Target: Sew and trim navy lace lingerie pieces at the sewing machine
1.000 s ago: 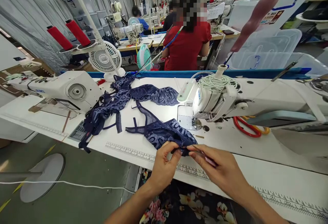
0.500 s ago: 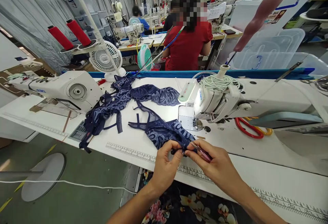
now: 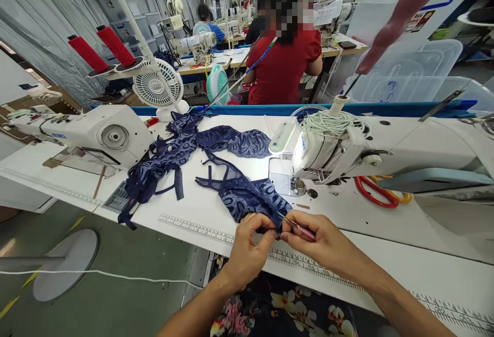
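A navy patterned bra piece [image 3: 245, 200] with sheer straps lies at the front of the white table. My left hand [image 3: 250, 244] pinches its near edge between thumb and fingers. Just to the right, my right hand [image 3: 322, 236] is closed round pink-handled thread snips [image 3: 305, 231], whose thin metal tip points left over the fabric. The right fingertips are by the same edge; whether they also grip the cloth is hidden. Behind lie another navy cup piece [image 3: 247, 143] and a heap of similar navy pieces [image 3: 170, 146].
A sewing machine [image 3: 314, 152] stands close on the right, with red-handled scissors [image 3: 374, 193] beneath its arm. Another machine [image 3: 116, 134] and a white fan [image 3: 158, 84] are at the left. A ruler scale [image 3: 196, 228] runs along the front edge. A person in red [image 3: 283, 72] sits beyond.
The right hand has shifted slightly, and the snips' metal tip now shows farther left over the fabric. The left hand keeps its pinch on the edge. The view has moved a little.
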